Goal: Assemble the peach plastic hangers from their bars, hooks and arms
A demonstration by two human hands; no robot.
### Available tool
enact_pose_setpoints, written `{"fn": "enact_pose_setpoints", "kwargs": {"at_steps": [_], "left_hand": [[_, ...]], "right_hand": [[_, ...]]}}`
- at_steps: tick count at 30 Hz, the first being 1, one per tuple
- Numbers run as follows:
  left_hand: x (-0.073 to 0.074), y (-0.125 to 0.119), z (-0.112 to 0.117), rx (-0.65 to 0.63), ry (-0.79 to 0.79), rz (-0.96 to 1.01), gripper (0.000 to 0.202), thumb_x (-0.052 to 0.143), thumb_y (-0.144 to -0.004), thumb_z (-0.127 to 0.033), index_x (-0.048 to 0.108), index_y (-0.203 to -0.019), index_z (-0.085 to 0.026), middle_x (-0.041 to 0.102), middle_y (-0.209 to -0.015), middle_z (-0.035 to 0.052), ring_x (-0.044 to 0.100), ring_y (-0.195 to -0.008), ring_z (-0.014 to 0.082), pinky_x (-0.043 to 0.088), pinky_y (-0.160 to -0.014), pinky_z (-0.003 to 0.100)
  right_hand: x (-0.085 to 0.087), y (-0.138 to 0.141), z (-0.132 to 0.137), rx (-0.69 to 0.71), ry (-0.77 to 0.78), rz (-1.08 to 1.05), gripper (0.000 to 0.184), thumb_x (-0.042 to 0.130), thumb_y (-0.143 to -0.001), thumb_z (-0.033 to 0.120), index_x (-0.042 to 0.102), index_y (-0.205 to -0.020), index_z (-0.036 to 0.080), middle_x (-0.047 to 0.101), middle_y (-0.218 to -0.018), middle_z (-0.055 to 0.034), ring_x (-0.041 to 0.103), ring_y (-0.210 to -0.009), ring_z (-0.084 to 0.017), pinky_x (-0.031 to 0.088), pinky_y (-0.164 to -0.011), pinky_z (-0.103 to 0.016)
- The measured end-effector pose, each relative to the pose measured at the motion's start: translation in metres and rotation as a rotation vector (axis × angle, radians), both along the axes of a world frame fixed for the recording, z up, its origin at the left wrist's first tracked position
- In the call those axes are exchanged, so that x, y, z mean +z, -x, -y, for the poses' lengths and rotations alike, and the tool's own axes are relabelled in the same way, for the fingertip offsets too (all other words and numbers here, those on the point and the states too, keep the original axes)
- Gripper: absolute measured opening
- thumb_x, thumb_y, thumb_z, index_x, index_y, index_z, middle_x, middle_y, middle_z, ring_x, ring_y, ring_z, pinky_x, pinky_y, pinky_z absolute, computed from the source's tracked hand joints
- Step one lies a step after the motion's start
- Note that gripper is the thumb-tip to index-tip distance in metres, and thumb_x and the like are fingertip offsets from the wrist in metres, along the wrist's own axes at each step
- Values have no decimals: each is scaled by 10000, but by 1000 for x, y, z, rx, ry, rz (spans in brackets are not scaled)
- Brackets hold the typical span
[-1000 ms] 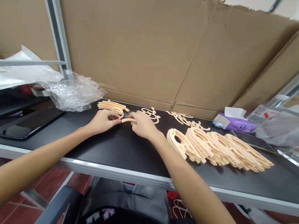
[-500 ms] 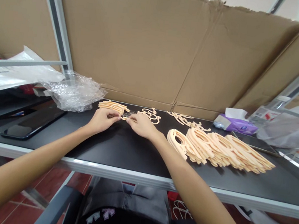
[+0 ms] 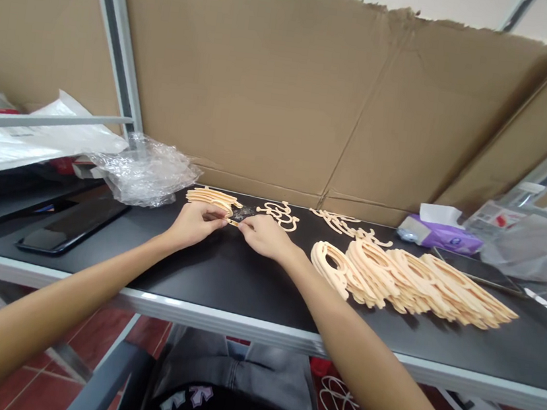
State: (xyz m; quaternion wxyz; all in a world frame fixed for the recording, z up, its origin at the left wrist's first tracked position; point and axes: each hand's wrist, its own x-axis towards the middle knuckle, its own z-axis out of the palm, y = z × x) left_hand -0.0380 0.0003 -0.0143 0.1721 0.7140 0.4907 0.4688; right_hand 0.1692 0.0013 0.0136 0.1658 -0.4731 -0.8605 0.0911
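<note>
While a small pale piece (image 3: pixel 233 223) bridges the gap between your two hands, it lies over the far part of the black surface (image 3: pixel 233 286), a little left of centre; you cannot tell whether it touches that surface. Your left hand (image 3: pixel 196 225) has its fingers pinched on the left end, and your right hand (image 3: pixel 267 235) has its fingers closed on the right end. Much of the piece is covered by your fingers.

Just beyond it, between your hands, you have a dark speckled item (image 3: pixel 242 213), too small to make out. A stack of pale strips (image 3: pixel 212 196) lies just behind your left hand, and a few curved pale pieces (image 3: pixel 281 215) lie flat behind your right hand. Farther right, you have a loose scatter of thin pieces (image 3: pixel 345 226), and nearer than those, a long row of pale pieces with openings (image 3: pixel 413 282), leaning over one another.

Toward the left side of your surface are crumpled clear plastic (image 3: pixel 148 173) and, nearer, a black phone-like slab (image 3: pixel 72 220). At the far right stands a purple tissue pack (image 3: pixel 444 236) with a white tissue sticking up. Brown cardboard (image 3: pixel 257 90) walls off the far side.
</note>
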Motion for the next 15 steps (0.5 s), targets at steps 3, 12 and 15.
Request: {"fn": "enact_pose_setpoints", "kwargs": {"at_steps": [3,12,15], "left_hand": [[0,-1,1,-15,27,32,228,749,-673,-347,786,-815,-172,790,-856,40,738,-788,228,598,-821,334],[5,-1,2,-14,20,90,225,793,-606,-349,769,-739,-170,780,-806,56,731,-776,238,579,-743,317],[5,1,2,-6,10,33,238,780,-626,-364,771,-766,-171,777,-795,59,721,-744,232,562,-688,305]], "right_hand": [[0,0,0,-3,3,-3,351,419,-978,306,729,-853,198,741,-943,-76,630,-790,-186,371,-707,-272],[2,0,3,6,2,0,363,415,-991,310,751,-914,195,738,-975,-80,627,-794,-179,374,-718,-266],[3,0,5,5,-9,2,360,413,-991,293,753,-911,203,740,-979,-75,637,-809,-181,377,-724,-266]]}}
